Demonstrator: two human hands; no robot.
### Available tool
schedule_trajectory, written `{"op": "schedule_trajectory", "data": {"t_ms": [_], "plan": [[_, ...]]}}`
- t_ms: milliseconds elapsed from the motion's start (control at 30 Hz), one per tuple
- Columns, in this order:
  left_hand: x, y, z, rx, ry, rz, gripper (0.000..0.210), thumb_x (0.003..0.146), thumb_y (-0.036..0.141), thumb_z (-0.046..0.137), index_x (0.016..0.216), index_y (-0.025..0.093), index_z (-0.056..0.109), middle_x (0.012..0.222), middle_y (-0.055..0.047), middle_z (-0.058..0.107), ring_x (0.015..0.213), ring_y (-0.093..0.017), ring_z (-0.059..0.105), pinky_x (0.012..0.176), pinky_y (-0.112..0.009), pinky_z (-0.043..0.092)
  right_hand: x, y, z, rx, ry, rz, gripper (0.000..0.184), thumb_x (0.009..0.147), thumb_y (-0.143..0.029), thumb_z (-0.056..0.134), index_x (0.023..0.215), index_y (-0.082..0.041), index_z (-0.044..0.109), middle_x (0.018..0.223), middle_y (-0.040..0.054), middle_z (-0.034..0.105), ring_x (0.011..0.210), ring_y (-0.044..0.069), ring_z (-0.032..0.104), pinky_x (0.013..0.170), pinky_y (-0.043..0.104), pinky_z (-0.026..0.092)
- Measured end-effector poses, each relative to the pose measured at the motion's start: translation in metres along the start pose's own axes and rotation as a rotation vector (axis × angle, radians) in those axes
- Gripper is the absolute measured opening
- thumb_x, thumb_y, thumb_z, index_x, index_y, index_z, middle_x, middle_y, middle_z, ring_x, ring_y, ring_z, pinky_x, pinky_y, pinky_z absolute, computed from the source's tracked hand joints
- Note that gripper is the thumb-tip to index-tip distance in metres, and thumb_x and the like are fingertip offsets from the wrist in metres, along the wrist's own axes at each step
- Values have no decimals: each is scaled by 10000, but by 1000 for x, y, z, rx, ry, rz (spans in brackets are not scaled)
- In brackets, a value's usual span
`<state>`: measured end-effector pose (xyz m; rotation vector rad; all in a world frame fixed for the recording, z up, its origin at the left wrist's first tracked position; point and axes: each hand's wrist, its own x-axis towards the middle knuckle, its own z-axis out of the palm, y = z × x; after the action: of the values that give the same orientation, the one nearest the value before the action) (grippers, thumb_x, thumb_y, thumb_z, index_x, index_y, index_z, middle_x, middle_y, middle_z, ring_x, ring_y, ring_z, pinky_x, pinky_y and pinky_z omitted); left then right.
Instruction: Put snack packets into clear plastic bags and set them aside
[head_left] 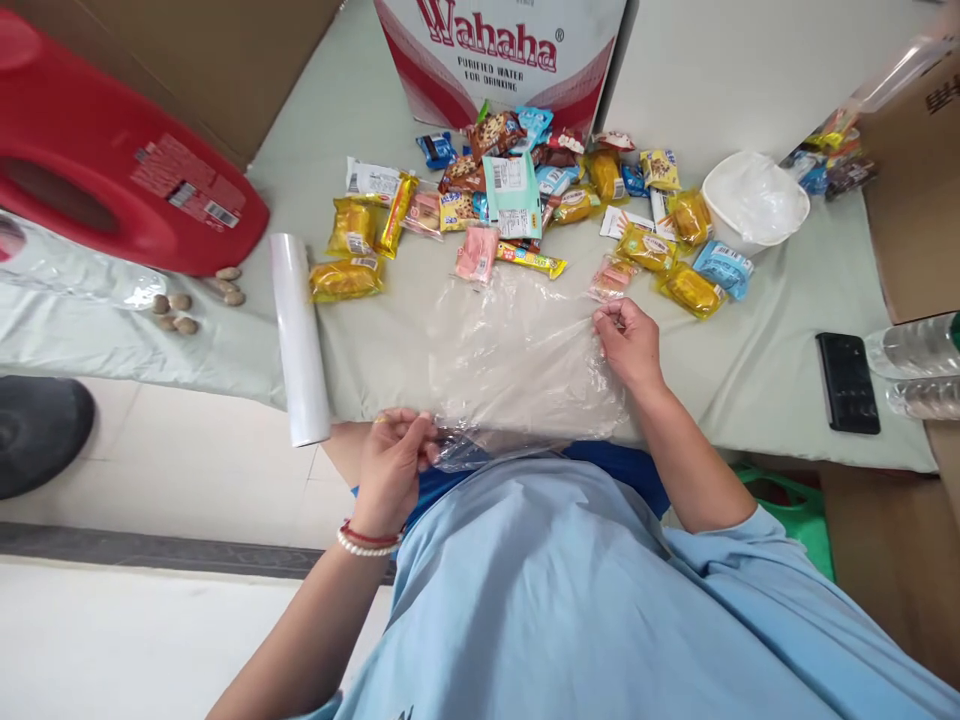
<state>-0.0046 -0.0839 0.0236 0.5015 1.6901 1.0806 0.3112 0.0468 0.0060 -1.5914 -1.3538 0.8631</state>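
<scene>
A clear plastic bag lies spread over the front of the cloth-covered table, its lower part hanging past the edge above my lap. My left hand pinches its near left corner. At its right side, my right hand is closed on the film with fingertips together. Just beyond the bag lie a pink wrapped snack and a yellow snack stick. Another pink packet sits right by my right fingertips. To the left stands a roll of plastic bags, apart from my left hand.
Several wrapped snacks are heaped before a Wahaha carton. A white bowl with clear film, a black phone and plastic bottles are at right. At left are a red jug and several nuts.
</scene>
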Motion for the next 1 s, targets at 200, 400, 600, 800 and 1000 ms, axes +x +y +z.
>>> {"op": "schedule_trajectory", "data": {"t_ms": [200, 400, 600, 800, 1000], "plan": [[-7, 26, -8, 546, 320, 653, 189, 936, 397, 664, 932, 209, 659, 871, -23, 684, 701, -154, 628, 685, -300, 535, 11, 2, -2, -94, -10, -28, 236, 880, -442, 626, 902, -211, 668, 752, 2, 662, 685, 170, 585, 666, 287, 483], [49, 34, 65, 1019, -182, 1055, 398, 1035, 395, 485, 1311, 196, 692, 1538, -186, 593, 1481, -351, 505, 1231, -598, 367, 8, -7, -8, -149, -28, -42, 253, 898, -464, 600, 923, -225, 678, 762, 2, 680, 659, 175, 567, 671, 298, 472], [106, 40, 62, 1321, -303, 1029, 569, 1075, 433, 342, 1608, 271, 456, 1731, -128, 348, 1594, -325, 358, 1292, -701, 104, 22, 4, -56, -393, -145, 18, 170, 804, -387, 643, 845, -233, 700, 770, 36, 723, 705, 226, 622, 704, 351, 478], [106, 39, 57, 1340, -293, 1054, 597, 1081, 476, 330, 1635, 269, 415, 1739, -118, 322, 1603, -310, 340, 1299, -691, 87, 81, -55, -16, -413, -108, -172, 217, 906, -409, 621, 932, -219, 722, 950, 74, 758, 846, 242, 669, 828, 375, 496], [107, 38, 57, 1351, -297, 1062, 617, 1079, 529, 348, 1637, 273, 410, 1740, -110, 318, 1606, -306, 338, 1307, -679, 95, 148, -85, 81, -507, -119, -198, 252, 936, -367, 641, 1106, -189, 694, 995, 88, 755, 972, 277, 677, 908, 391, 504]]}}
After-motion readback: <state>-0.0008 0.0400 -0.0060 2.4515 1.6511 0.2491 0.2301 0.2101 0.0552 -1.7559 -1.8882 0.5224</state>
